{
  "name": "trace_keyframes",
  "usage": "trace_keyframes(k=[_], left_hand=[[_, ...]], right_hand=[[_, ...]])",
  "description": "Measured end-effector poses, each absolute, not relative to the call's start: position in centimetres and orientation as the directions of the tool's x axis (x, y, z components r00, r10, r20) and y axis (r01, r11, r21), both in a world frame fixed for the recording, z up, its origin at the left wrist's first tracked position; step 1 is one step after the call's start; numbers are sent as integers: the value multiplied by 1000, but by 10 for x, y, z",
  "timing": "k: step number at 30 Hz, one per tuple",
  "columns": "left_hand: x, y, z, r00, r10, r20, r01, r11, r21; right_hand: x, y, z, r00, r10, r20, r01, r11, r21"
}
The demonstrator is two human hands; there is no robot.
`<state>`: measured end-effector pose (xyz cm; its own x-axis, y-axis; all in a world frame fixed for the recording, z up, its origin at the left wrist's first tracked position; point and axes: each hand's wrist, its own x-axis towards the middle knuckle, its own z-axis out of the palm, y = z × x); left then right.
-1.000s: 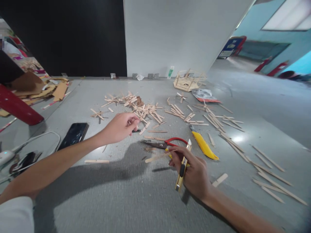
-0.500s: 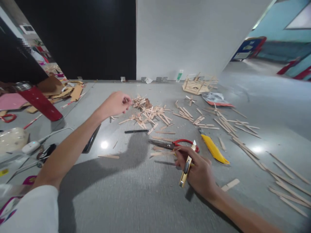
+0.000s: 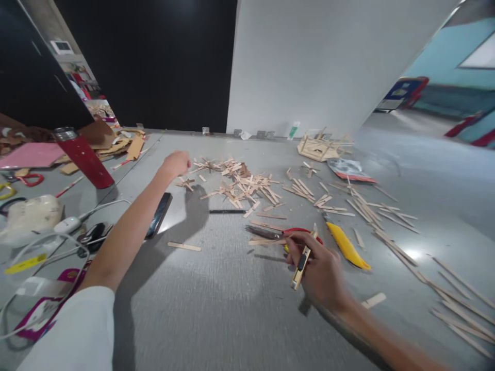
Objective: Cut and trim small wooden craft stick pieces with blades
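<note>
My right hand [image 3: 323, 270] is closed around a gold utility knife [image 3: 297, 278], its blade end pointing up and away from me. Just beyond those fingers lie red-handled scissors [image 3: 266, 233], partly covered by the hand. My left hand [image 3: 177, 164] is held out to the far left of the stick pile with its fingers curled in; whatever they hold, if anything, is hidden. Close below it is a small star-shaped cluster of sticks [image 3: 186, 184]. The heap of flat wooden sticks [image 3: 247, 183] spreads to its right.
A yellow-handled cutter [image 3: 346, 247] and loose sticks [image 3: 398, 247] lie to the right. At the back stand a stick-built frame [image 3: 319, 148] and a plastic packet [image 3: 350, 169]. Leftward are a phone [image 3: 159, 216], a red bottle [image 3: 87, 159], cables and cardboard. A black pen [image 3: 227, 212] lies mid-table.
My left hand has drawn left from the pile, uncovering star-shaped stick clusters. The view has turned slightly left. My right hand still holds the utility knife in about the same place.
</note>
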<state>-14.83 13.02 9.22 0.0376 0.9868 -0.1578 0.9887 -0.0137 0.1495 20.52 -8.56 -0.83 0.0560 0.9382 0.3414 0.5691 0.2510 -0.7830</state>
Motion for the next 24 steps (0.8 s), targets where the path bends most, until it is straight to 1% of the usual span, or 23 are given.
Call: trace_keyframes(k=[2, 4, 5, 7, 10, 12, 14, 15, 16, 17, 19, 22, 24], left_hand=[[-155, 133, 89, 63, 964, -257, 989, -26, 145], [-155, 132, 84, 116, 930, -348, 984, -59, 169], [-154, 131, 81, 145, 915, -377, 979, -78, 187], [-148, 127, 80, 191, 902, -387, 969, -111, 221], [-137, 115, 90, 265, 912, -312, 942, -177, 285], [-125, 101, 102, 358, 906, -226, 892, -261, 369], [-109, 81, 115, 475, 866, -160, 810, -358, 465], [-99, 69, 121, 545, 825, -149, 751, -402, 524], [-88, 57, 125, 644, 757, -106, 627, -443, 641], [-76, 45, 127, 716, 692, -91, 517, -438, 735], [-53, 20, 126, 773, 630, -74, 373, -357, 857], [-24, -9, 114, 762, 641, -99, 288, -198, 937], [-11, -23, 104, 759, 646, -78, 214, -134, 968]], right_hand=[[199, -86, 1, 57, 950, 306, 537, 229, -812], [191, -84, 9, 65, 962, 264, 481, 201, -853], [187, -82, 11, 75, 967, 244, 441, 187, -878], [180, -78, 13, 104, 971, 215, 342, 168, -925], [176, -75, 13, 164, 964, 207, 188, 175, -966], [178, -75, 13, 213, 954, 213, 115, 192, -975], [182, -78, 14, 265, 939, 220, 68, 209, -975], [184, -81, 15, 287, 931, 224, 54, 218, -975], [187, -83, 17, 308, 924, 229, 42, 227, -973], [189, -85, 19, 325, 916, 235, 34, 237, -971], [191, -89, 23, 353, 902, 249, 24, 257, -966], [191, -94, 29, 381, 881, 280, 21, 295, -955], [189, -98, 31, 386, 860, 335, 46, 345, -937]])
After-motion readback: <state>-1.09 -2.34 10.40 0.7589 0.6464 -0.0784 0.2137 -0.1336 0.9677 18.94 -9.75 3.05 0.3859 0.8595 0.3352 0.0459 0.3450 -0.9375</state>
